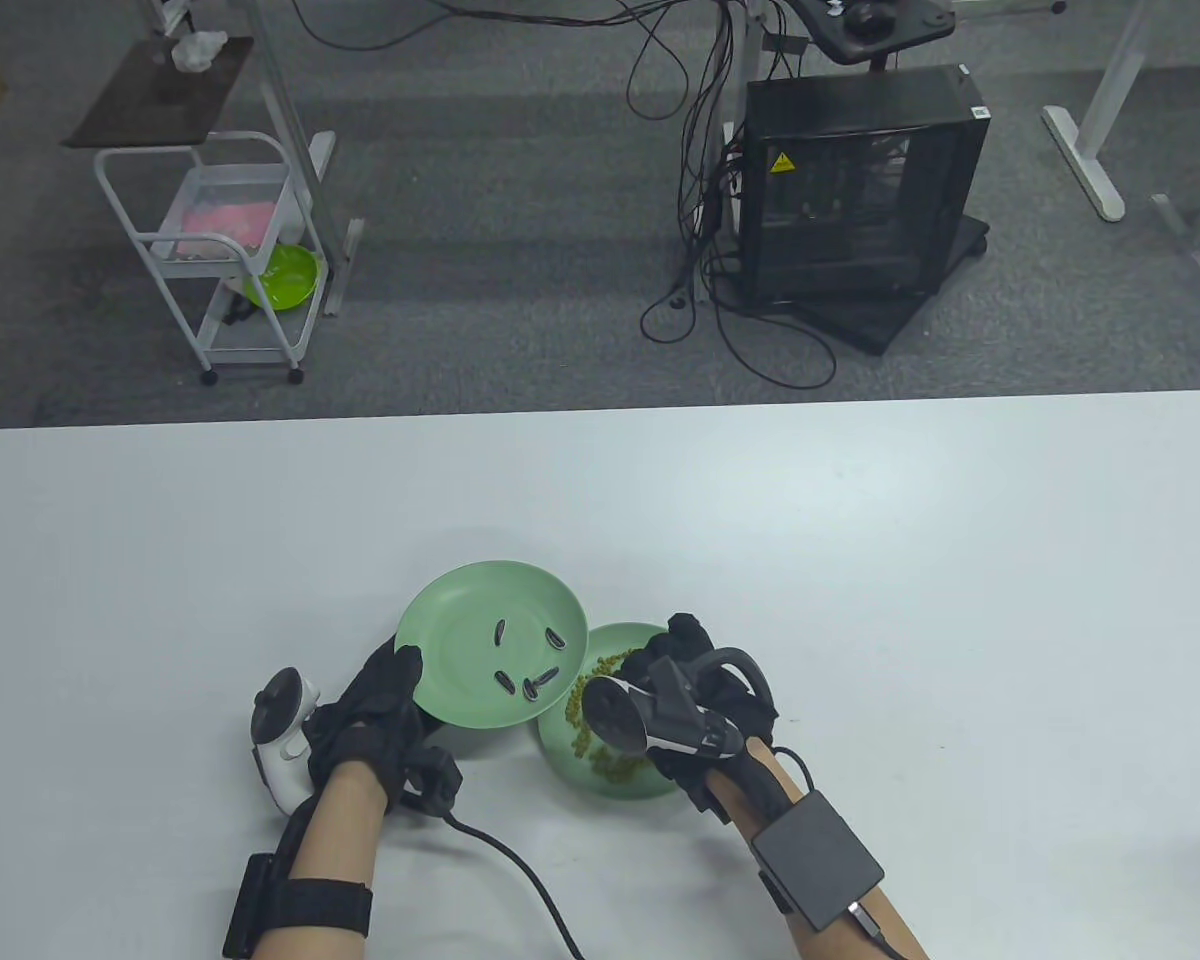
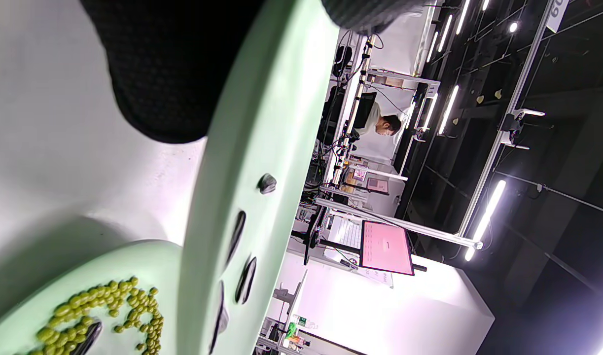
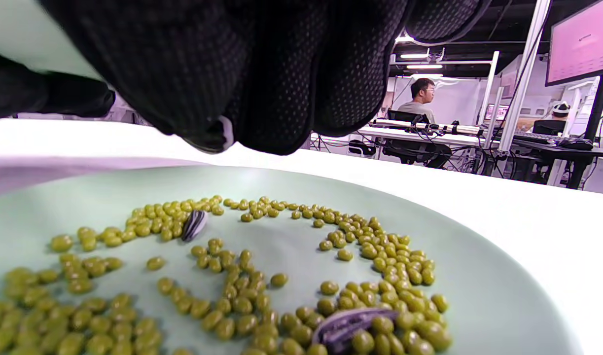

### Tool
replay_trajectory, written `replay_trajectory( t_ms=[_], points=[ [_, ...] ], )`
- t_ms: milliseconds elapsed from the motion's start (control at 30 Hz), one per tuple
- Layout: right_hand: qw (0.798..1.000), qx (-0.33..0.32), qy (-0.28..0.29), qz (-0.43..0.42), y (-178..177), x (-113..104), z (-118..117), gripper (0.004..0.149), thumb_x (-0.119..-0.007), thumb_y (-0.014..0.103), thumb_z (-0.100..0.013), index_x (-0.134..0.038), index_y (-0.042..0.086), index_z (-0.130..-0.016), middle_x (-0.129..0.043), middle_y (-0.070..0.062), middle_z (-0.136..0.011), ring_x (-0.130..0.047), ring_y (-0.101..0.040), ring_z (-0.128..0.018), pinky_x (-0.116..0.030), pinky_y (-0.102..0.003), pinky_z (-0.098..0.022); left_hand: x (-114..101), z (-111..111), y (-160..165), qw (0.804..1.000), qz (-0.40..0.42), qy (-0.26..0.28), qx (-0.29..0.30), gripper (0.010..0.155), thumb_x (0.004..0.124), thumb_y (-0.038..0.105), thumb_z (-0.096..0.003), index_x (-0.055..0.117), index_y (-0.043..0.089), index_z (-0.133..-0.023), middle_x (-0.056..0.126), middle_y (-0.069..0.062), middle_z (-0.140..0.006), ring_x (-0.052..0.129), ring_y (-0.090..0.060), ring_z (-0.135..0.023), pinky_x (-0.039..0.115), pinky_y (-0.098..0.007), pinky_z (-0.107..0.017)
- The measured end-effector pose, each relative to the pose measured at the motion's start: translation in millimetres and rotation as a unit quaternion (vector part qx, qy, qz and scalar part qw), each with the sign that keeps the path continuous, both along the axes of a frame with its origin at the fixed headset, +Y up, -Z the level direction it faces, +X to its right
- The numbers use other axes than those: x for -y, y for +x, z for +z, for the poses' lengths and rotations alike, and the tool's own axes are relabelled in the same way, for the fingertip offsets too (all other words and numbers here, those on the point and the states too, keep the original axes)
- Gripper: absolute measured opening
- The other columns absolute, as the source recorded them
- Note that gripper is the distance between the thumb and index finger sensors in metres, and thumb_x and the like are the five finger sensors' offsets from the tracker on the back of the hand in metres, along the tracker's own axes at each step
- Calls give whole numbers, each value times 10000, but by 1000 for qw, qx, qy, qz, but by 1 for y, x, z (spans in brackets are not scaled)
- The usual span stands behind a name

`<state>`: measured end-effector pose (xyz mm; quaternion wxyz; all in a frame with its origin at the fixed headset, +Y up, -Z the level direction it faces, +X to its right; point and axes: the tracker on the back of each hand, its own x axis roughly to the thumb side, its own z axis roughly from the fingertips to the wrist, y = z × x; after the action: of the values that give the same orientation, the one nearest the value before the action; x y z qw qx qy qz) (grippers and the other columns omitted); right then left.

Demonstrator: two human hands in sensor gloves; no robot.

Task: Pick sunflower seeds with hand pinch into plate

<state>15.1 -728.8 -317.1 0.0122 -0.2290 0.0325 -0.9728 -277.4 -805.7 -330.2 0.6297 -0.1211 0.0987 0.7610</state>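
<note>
My left hand (image 1: 385, 690) grips the near-left rim of a pale green plate (image 1: 460, 610) and holds it raised and tilted. Several striped sunflower seeds (image 1: 532, 686) lie on it. In the left wrist view the plate (image 2: 266, 113) runs edge-on with seeds (image 2: 245, 279) on it, my gloved finger (image 2: 168, 74) beneath. My right hand (image 1: 688, 645) hovers over a second green plate (image 1: 615, 790) of green beans (image 3: 390, 256). Its fingertips (image 3: 262, 98) are bunched, and a small dark, white-edged seed tip (image 3: 221, 134) shows between them. Two seeds (image 3: 194, 225) lie among the beans.
The raised plate overlaps the left edge of the bean plate. The lower plate and beans also show in the left wrist view (image 2: 104, 301). A cable (image 1: 520, 870) trails from my left wrist across the white table (image 1: 910, 560). The table's far edge lies well beyond the plates.
</note>
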Motion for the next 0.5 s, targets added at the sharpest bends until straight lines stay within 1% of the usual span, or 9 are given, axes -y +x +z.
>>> replay_trajectory(
  t_ms=[500],
  points=[
    [998, 7, 24, -64, 11, -23, 1, 377, -811, 437, -344, -828, 343, -708, -923, 126, -725, -898, -154, -798, -532, -600, -747, 1, 0, 3, 1000, -1, -2, 10, 669, 640, 336, -527, 394, 29, -1067, 669, -230, -955, 965, -276, -745, 924, -368, -454]
  ],
)
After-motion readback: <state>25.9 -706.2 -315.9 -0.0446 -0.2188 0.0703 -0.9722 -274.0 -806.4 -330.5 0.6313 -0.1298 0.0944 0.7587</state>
